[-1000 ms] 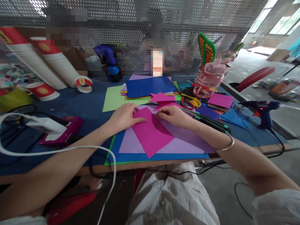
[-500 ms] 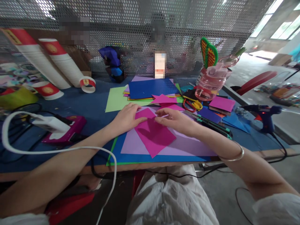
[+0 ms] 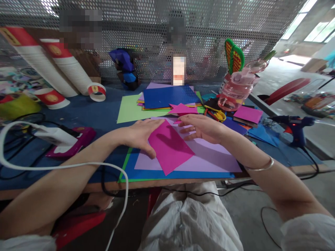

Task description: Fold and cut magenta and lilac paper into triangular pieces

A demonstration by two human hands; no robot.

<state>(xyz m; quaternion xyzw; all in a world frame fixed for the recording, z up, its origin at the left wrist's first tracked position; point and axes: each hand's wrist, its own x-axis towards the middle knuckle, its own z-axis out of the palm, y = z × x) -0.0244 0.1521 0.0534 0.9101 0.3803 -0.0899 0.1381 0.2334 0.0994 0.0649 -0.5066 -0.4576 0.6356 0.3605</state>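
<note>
A magenta square of paper lies turned like a diamond on a lilac sheet, which rests on a blue sheet. My left hand is at its left edge, thumb and fingers spread apart. On the other side my right hand hovers over the lilac sheet near the square's upper right edge, fingers loosely curved and apart, nothing seen in them. Just beyond both hands sits a pink paper star. Part of another pink piece is hidden behind my right hand.
Stacked blue sheets lie at the back. Yellow-handled scissors, a pink bottle and a glue gun stand to the right. Leftward are paper cups, a magenta power strip and a white cable crossing my left arm.
My left hand has slid left and opened, its thumb now lower beside the square. My right hand has drawn back to the right, off the paper square, which has barely shifted.
</note>
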